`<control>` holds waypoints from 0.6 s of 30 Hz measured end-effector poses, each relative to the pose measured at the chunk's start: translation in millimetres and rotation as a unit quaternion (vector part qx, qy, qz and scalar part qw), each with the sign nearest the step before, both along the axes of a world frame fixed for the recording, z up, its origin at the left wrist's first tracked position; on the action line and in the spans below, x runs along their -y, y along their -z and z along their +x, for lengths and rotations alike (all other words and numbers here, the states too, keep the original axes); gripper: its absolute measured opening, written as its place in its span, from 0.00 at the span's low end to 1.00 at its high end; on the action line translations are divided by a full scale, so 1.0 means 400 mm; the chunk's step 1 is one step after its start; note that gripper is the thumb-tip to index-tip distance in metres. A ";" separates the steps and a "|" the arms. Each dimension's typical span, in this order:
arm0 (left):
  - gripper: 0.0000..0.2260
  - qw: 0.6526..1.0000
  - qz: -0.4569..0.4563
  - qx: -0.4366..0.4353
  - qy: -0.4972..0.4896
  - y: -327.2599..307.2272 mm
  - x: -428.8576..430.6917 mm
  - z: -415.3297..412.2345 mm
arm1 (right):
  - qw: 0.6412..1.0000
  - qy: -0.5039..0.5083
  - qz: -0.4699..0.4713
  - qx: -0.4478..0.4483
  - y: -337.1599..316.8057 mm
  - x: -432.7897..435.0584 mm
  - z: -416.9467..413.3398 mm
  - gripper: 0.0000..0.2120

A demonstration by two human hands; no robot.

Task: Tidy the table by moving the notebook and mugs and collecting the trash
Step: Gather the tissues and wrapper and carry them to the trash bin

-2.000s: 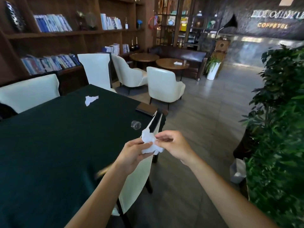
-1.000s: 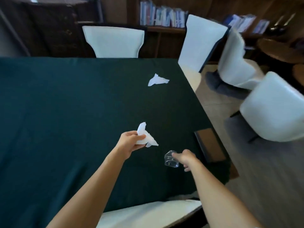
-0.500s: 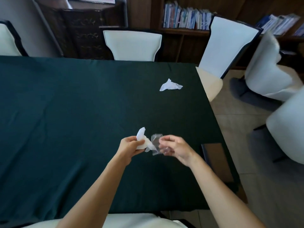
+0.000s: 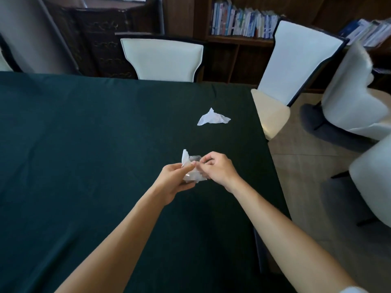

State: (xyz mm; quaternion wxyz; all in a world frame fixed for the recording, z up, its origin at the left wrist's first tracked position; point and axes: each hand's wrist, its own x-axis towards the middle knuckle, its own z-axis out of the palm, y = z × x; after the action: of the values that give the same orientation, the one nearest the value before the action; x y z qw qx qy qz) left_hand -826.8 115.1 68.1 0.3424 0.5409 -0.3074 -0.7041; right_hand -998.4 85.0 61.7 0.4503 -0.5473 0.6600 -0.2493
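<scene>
My left hand [image 4: 174,178] and my right hand [image 4: 216,167] meet above the dark green table [image 4: 84,144], near its right side. Between them they hold a crumpled white tissue [image 4: 185,156] and a crushed clear plastic wrapper [image 4: 193,173]. The left hand grips the tissue with the plastic pressed against it; the right hand's fingertips pinch the plastic from the right. Farther back on the table lies a second crumpled white tissue [image 4: 212,120], untouched. No notebook or mug shows in this view.
White chairs stand at the far edge [image 4: 161,58] and at the right corner [image 4: 296,66], with more white armchairs [image 4: 355,98] on the tiled floor to the right. A bookshelf [image 4: 243,24] lines the back wall. The table's right edge runs just right of my hands.
I turned from the floor side back to the table. My right hand picked the clear plastic off the table and brought it to the tissue in my left hand; the hands are now together.
</scene>
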 end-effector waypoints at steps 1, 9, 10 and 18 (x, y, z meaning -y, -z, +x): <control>0.17 1.000 0.002 0.004 -0.021 0.007 0.029 -0.019 | 1.000 -0.023 0.001 0.002 0.009 0.043 -0.014 0.10; 0.14 0.988 0.030 0.050 -0.145 0.114 0.247 -0.102 | 1.000 -0.024 0.010 0.008 0.152 0.446 -0.145 0.19; 0.15 0.986 0.032 0.058 -0.152 0.126 0.258 -0.106 | 0.999 -0.019 -0.004 -0.034 0.181 0.497 -0.161 0.18; 0.13 0.973 0.069 0.057 -0.213 0.184 0.242 -0.076 | 0.959 -0.101 0.016 -0.263 0.335 0.770 -0.183 0.15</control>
State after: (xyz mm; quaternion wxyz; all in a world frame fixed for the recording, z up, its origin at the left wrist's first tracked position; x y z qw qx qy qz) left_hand -857.2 18.4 -5.7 0.4283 0.6552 -0.1546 -0.6028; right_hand -1071.7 -223.0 -72.5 0.2922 -0.6496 0.7008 -0.0389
